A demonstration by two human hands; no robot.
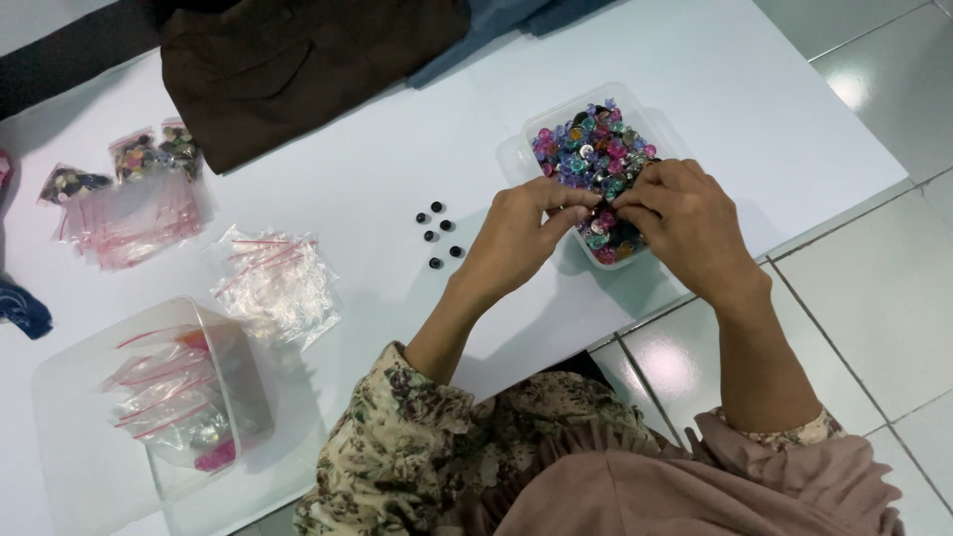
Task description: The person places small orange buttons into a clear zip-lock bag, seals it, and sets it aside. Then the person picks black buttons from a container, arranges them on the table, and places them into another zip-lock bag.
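Both hands meet over a clear tub (516, 159) of colourful buttons (593, 154) on the white table (377, 189), its long axis running from near the table edge away from the person. The left hand (521, 238) and right hand (685, 218) press fingertips together, pinching something too small to make out. Five black buttons (438, 234) lie just left.

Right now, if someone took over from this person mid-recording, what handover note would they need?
Left hand and right hand: fingertips meet over the clear tub of coloured buttons, pinching something too small to identify.
Five black buttons lie loose on the white table, left of the tub.
Empty zip bags are piled further left; filled bags lie near the brown cloth.
Done: five black ones out. Left: tub nearly full.
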